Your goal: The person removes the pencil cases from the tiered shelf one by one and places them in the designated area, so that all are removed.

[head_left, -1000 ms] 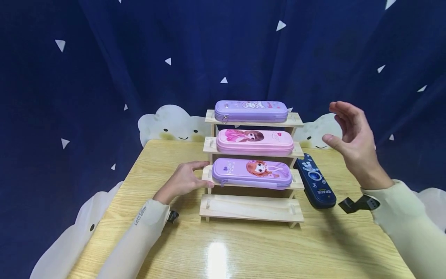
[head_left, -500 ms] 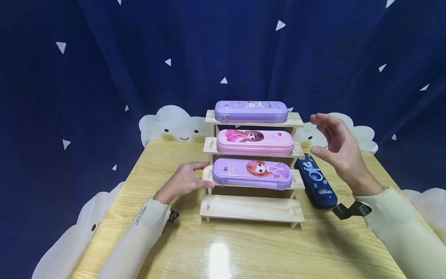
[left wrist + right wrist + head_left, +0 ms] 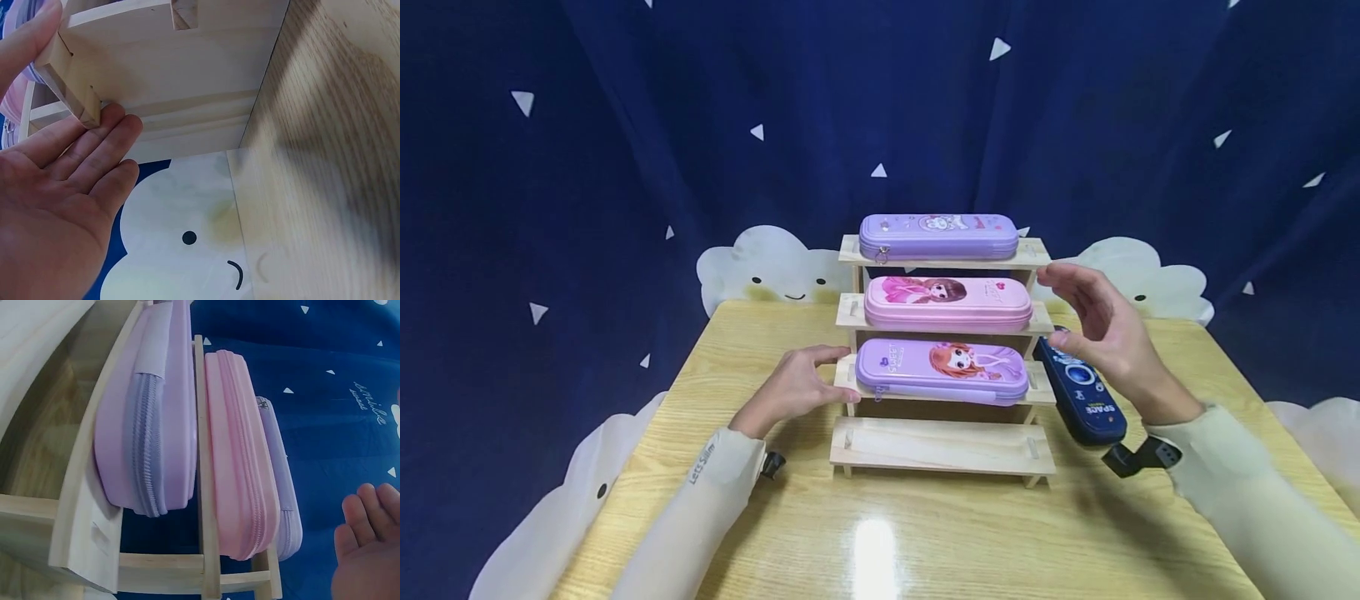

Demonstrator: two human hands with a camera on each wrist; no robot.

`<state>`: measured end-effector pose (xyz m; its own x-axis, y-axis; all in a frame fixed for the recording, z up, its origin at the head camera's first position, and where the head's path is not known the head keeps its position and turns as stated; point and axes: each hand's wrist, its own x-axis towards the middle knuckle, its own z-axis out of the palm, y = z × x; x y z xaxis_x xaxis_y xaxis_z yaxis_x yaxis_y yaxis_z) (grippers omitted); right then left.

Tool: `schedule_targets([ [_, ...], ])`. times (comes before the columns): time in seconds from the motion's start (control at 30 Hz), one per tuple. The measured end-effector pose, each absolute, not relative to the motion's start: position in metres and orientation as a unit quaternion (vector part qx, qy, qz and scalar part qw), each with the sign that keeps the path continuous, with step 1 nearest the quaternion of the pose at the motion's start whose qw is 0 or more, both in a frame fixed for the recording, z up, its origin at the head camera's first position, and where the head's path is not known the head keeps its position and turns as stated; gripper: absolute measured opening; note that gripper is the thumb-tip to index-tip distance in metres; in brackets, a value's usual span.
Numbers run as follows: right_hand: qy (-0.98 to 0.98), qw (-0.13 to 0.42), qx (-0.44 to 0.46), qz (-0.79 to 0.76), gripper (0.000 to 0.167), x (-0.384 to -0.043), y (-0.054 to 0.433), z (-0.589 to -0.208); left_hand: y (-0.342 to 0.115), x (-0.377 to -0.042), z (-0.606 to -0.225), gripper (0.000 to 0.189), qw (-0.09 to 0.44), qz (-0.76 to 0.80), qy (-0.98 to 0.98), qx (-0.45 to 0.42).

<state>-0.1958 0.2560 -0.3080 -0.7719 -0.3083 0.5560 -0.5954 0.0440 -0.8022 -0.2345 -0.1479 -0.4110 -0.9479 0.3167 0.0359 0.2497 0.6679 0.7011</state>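
A stepped wooden rack holds three pencil cases. The top one is a purple case with a rabbit print. Below it lies a pink case, then a purple case with a red-haired doll print. My left hand grips the left end of the third shelf, thumb at the front edge, fingers behind. In the left wrist view those fingers reach past the shelf end. My right hand hovers at the rack's right side, fingers spread from the thumb, holding nothing. Behind and beneath it lies a dark blue space pencil case.
The rack stands on a wood-grain table. Its lowest shelf is bare. A dark blue curtain with white triangles hangs behind, with white cloud shapes along the table's far edge.
My right hand has moved left and down, closer to the rack's right side. The left hand has kept its place, and the pencil cases lie as before.
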Motion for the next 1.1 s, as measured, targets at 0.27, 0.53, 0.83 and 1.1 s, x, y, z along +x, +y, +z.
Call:
schedule_targets([
  [0.27, -0.763, 0.071, 0.311, 0.562, 0.066, -0.194, 0.253, -0.324, -0.148, -0.233, -0.413, 0.09, 0.047, 0.38, 0.91, 0.161],
  [0.53, -0.773, 0.045, 0.329, 0.54, 0.06, -0.195, 0.249, -0.343, -0.149, -0.234, -0.412, 0.087, 0.045, 0.378, 0.911, 0.158],
  [0.83, -0.792, 0.011, 0.316, 0.523, 0.062, -0.196, 0.252, -0.354, -0.149, -0.233, -0.412, 0.089, 0.042, 0.382, 0.91, 0.159],
  [1.1, -0.789, 0.006, 0.325, 0.522, 0.063, -0.2, 0.256, -0.36, -0.148, -0.233, -0.412, 0.085, 0.038, 0.383, 0.909, 0.162],
])
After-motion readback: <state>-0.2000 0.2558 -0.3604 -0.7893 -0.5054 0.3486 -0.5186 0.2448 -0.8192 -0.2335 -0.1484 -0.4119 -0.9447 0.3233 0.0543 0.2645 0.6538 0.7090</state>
